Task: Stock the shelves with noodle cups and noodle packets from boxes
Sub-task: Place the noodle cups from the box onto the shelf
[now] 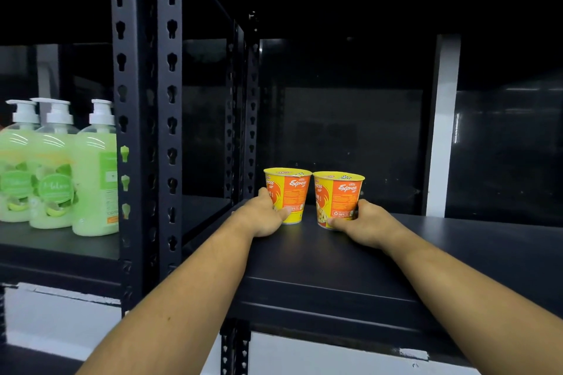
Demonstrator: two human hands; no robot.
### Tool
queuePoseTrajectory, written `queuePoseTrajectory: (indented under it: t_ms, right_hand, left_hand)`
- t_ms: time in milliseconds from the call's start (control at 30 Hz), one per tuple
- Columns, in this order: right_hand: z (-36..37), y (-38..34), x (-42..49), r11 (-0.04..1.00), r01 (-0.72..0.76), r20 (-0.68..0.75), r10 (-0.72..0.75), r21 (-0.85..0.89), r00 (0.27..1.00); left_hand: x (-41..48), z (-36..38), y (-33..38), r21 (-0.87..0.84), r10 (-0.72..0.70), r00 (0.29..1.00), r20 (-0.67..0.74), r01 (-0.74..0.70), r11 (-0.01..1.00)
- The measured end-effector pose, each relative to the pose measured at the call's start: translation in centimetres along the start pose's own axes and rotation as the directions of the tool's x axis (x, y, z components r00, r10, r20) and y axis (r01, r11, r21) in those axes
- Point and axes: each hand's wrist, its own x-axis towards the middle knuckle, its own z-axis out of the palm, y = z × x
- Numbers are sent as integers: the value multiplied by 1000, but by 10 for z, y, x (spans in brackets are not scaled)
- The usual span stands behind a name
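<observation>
1. Left of the upright post, green soap bottles stand bunched on the neighbouring board. They are a different product, so I judge the post marks where the noodle bay begins.
2. Right of the post, the left hand reaches in with the forearm stretched over the shelf and the wrist low. Its fingers wrap the far side of the left noodle cup and the thumb lies across the cup's base.
3. That cup stands upright on the shelf, lid up and label forward. It sits well back from the front edge, probably to leave room for further rows.
4. Farther from the post, the right noodle cup stands upright just beside the first. Their rims are close, but whether they touch I cannot tell.
5. Farthest from the post, the right hand mirrors the left, clasping its cup low with the fingers round the outer side and the thumb in front. The low grips likely steady both cups as they are set level.
</observation>
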Motion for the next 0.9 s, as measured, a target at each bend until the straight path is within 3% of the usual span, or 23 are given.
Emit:
queuePoseTrajectory:
  t_ms: [900]
  right_hand:
    - [3,4,3,996,23,-35,-26,-90,999]
  left_hand:
    - [10,-1,-7,10,-13,1000,-15,13,1000]
